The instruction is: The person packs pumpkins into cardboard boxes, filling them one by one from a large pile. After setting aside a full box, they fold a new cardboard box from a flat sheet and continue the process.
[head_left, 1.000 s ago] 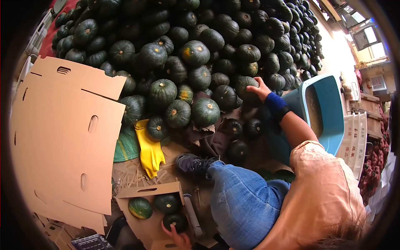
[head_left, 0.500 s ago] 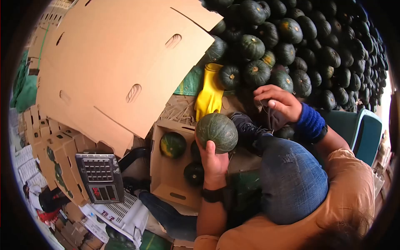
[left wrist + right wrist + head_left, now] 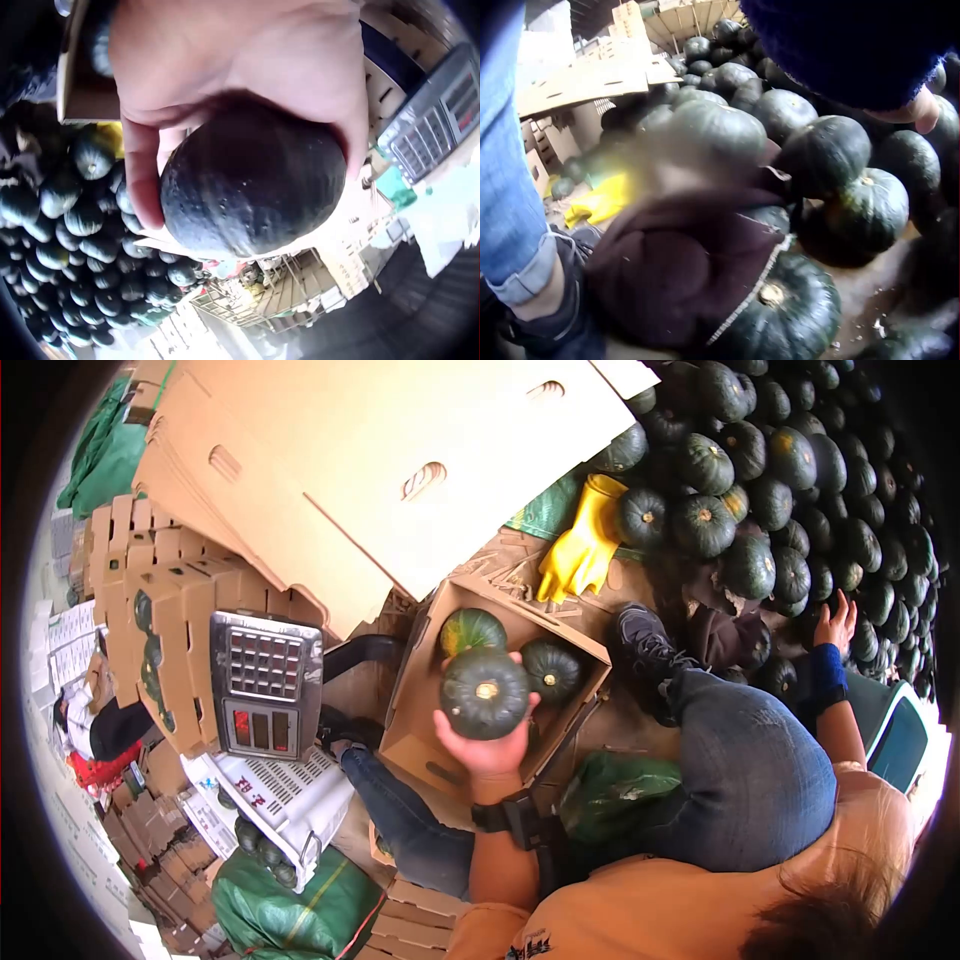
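Observation:
My left hand (image 3: 487,745) holds a round dark green pumpkin (image 3: 485,693) from below over an open cardboard box (image 3: 410,735), its pale stem scar facing up. Thumb and fingers curl around its sides in the left wrist view, where the pumpkin (image 3: 251,180) fills the middle. Inside the box lie a green pumpkin with a yellow-orange patch (image 3: 473,632) and a darker one (image 3: 551,669). Over at the pile of pumpkins (image 3: 790,460), my right hand (image 3: 836,626) reaches out with extended fingers. The right wrist view shows only some fingertips (image 3: 922,112) beside pumpkins, below a blue wristband.
Flat cardboard sheets (image 3: 330,480) stand beyond the box, near a yellow glove (image 3: 583,545). A digital scale (image 3: 266,685) is at left. Dark cloth (image 3: 722,630) lies by the shoe (image 3: 645,650); a blue-green tub (image 3: 893,730) stands at right.
The head view has turned left. My left hand, earlier on a pumpkin in the box, now holds one above it, turned stem end up. My right hand left the pile, came near, then returned.

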